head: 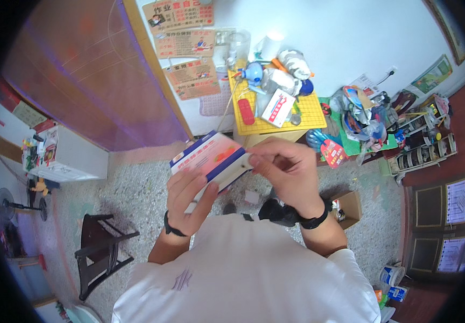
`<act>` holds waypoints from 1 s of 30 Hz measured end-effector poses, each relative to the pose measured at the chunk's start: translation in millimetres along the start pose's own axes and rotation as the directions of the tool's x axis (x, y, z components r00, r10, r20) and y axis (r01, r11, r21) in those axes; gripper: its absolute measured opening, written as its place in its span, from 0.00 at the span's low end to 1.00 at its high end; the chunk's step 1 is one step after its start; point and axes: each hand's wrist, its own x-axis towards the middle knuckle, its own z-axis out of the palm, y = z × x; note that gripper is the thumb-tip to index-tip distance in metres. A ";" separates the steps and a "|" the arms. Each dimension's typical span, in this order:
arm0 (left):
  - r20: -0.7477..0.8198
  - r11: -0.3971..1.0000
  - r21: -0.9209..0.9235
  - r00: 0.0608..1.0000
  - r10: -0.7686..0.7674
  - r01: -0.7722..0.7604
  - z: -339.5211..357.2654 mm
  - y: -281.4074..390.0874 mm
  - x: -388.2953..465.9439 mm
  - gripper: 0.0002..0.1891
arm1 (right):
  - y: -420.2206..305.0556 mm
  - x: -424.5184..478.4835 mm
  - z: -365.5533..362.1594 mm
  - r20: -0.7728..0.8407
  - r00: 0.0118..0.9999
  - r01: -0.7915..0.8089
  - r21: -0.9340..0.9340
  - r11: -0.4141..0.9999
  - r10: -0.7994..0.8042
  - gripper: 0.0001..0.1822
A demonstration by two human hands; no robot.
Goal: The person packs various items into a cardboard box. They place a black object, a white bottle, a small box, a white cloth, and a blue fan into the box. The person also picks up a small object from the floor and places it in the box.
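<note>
Tilted in front of my chest is a small pink, white and blue cardboard box [212, 155] that bears writing and a red fruit-like picture. My left hand [190, 196] grips it along its near left edge, with the fingers over its face. At the right end, the thumb and forefinger of my right hand [287, 169] pinch the end of the box, by a pale side panel. Whether a flap there is lifted, I cannot tell. Both wrists wear black bands.
Beyond the hands stands a small table with a yellow grid-patterned top [293, 125], holding a white-and-red box [279, 108], a red case [246, 112] and wrapped bundles. A dark wooden chair [101, 246] is at left. An open cardboard box [349, 212] sits on the floor at right.
</note>
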 end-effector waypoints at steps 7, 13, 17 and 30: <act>0.007 1.000 0.001 1.000 0.012 -0.012 -2.4 -0.5 -4.5 0.18 | 3.7 3.3 7.7 -0.069 0.995 -0.064 0.189 0.980 0.078 0.06; -0.029 0.995 -0.029 0.995 -0.096 0.095 0.8 -0.6 0.8 0.22 | 11.9 -3.2 13.0 -0.053 0.992 0.113 -0.001 0.994 -0.113 0.11; -0.069 0.989 -0.030 0.987 -0.146 0.144 -2.1 -0.3 4.7 0.24 | 16.1 -3.6 11.1 0.025 0.979 0.204 0.018 0.979 -0.204 0.17; -0.007 0.906 -0.264 0.938 -0.345 0.331 -0.3 -3.7 16.5 0.22 | 13.3 -1.4 6.1 0.163 0.889 0.458 -0.254 0.852 -0.429 0.17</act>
